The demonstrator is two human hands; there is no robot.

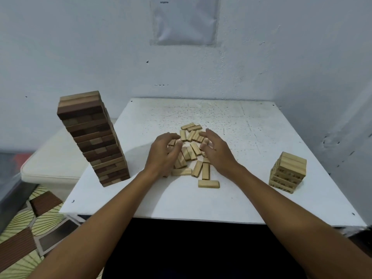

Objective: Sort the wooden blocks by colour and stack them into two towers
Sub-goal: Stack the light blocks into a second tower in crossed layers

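Note:
A tall tower (94, 137) of mostly dark brown blocks, with light ones on top and mixed in, stands at the left of the white table (241, 198). At the right stands a short tower (288, 172) of light blocks. Between them lies a loose pile of several light blocks (191, 152). My left hand (164, 154) hovers over the pile's left side, fingers curved and spread. My right hand (216, 150) hovers over its right side in the same way. Whether either hand holds a block is hidden. One light block (208, 183) lies apart at the front.
The table's back edge meets a white wall with a plastic-covered sheet (184, 19). Left of the table stands a white cushioned seat (52, 164) over a patterned floor mat (30, 228). The near table edge sits just above my lap.

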